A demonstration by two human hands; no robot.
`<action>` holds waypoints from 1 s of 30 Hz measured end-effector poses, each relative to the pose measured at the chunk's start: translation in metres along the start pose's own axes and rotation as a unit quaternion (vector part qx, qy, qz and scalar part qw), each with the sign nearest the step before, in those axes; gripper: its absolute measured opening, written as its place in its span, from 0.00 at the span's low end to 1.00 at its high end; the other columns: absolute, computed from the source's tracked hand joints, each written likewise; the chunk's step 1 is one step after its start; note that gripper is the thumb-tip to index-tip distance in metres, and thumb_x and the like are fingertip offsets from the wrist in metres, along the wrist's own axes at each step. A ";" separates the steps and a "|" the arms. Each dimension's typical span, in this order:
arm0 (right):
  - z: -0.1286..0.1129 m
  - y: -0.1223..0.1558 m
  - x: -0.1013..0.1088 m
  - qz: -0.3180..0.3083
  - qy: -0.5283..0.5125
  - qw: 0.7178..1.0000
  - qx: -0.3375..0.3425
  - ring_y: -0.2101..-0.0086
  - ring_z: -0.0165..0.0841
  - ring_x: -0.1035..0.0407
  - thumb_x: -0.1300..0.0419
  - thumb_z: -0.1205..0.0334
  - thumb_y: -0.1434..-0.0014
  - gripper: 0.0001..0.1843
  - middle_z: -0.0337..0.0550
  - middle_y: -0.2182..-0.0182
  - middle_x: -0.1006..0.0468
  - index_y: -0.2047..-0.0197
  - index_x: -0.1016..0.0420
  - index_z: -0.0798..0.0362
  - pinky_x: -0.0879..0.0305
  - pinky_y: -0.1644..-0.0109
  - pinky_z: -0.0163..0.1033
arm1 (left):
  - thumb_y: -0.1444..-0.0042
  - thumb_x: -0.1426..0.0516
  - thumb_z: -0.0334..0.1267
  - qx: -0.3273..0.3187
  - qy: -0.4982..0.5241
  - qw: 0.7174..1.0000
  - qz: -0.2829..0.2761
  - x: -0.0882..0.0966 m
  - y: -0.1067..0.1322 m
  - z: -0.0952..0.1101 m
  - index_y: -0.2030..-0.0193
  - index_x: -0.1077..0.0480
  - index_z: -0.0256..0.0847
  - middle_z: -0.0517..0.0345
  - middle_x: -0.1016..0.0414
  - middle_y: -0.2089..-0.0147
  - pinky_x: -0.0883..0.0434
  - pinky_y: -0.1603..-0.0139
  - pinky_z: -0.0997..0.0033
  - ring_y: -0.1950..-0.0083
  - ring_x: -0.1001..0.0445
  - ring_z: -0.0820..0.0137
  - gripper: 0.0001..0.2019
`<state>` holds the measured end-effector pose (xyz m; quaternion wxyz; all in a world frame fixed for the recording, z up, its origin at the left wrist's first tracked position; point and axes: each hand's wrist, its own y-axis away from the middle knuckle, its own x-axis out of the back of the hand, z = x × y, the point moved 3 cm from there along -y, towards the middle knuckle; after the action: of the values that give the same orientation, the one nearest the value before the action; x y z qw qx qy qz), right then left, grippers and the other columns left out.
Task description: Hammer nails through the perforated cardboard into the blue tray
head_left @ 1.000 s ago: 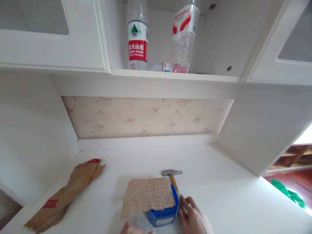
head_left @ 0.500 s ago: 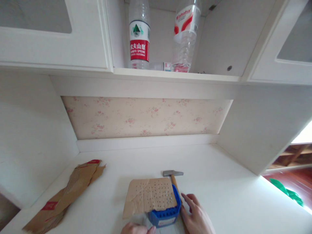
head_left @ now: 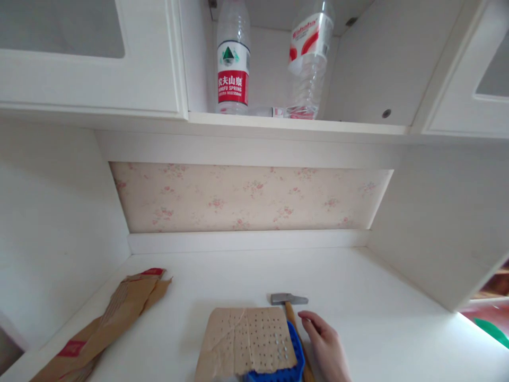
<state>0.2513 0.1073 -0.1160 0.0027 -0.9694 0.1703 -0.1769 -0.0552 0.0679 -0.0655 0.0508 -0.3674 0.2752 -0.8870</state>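
My right hand (head_left: 326,342) is just to the right of a hammer (head_left: 289,298), with its fingers curled and the fingertips drawn together. Whatever they may pinch is too small to make out. The hammer lies on the white surface, its wooden handle running down beside a blue plastic container (head_left: 295,347). On top of the container rests a piece of brown cardboard (head_left: 246,339) punched with rows of small holes. Several small metal nails (head_left: 281,347) stand in holes near its right side. My left hand is out of view.
A torn strip of brown cardboard (head_left: 115,313) lies at the left. Above, an open shelf (head_left: 294,123) holds a red-labelled water bottle (head_left: 233,74), a second clear bottle (head_left: 308,58) and one lying down. White side panels (head_left: 433,223) bound the worktop.
My right hand has drawn away from the hammer handle, and its fingers have come together. My left hand has dropped out of view. The view has shifted slightly, so everything sits lower.
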 end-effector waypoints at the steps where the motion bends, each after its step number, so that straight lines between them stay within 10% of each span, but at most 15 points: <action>1: -0.001 0.001 -0.001 -0.009 0.001 1.000 0.000 0.53 0.51 0.24 0.45 0.47 0.44 0.23 0.51 0.60 0.12 0.62 0.16 0.55 0.32 0.50 0.47 | 0.34 0.43 0.43 0.000 0.003 1.000 0.011 0.004 -0.007 -0.004 0.45 0.29 0.45 0.52 0.29 0.42 0.25 0.50 0.58 0.47 0.26 0.62 0.13; 10: -0.006 0.008 -0.003 -0.044 -0.001 0.999 -0.005 0.52 0.48 0.24 0.46 0.49 0.42 0.22 0.49 0.58 0.13 0.59 0.17 0.54 0.34 0.50 0.45 | 0.32 0.46 0.44 0.073 0.026 0.997 0.030 0.031 -0.032 -0.023 0.46 0.28 0.41 0.55 0.28 0.44 0.26 0.49 0.57 0.47 0.26 0.59 0.14; 22: 0.004 0.013 -0.006 -0.036 -0.023 0.999 0.007 0.52 0.49 0.25 0.44 0.45 0.41 0.21 0.48 0.59 0.14 0.59 0.18 0.52 0.35 0.48 0.46 | 0.34 0.43 0.43 0.200 0.065 0.977 -0.026 0.018 -0.017 -0.006 0.45 0.29 0.45 0.52 0.29 0.42 0.25 0.50 0.58 0.48 0.25 0.62 0.13; 30: 0.004 0.014 -0.007 -0.018 -0.036 0.999 0.026 0.58 0.47 0.22 0.42 0.43 0.41 0.21 0.45 0.62 0.13 0.59 0.17 0.50 0.27 0.56 0.42 | 0.32 0.45 0.45 0.270 0.119 0.955 0.031 0.028 -0.022 -0.007 0.47 0.27 0.43 0.55 0.28 0.43 0.25 0.49 0.59 0.47 0.26 0.59 0.13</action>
<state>0.2418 0.0966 -0.1231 0.0308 -0.9777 0.1477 -0.1461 -0.0781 0.0815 -0.0405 0.1421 -0.2230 0.0407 -0.9636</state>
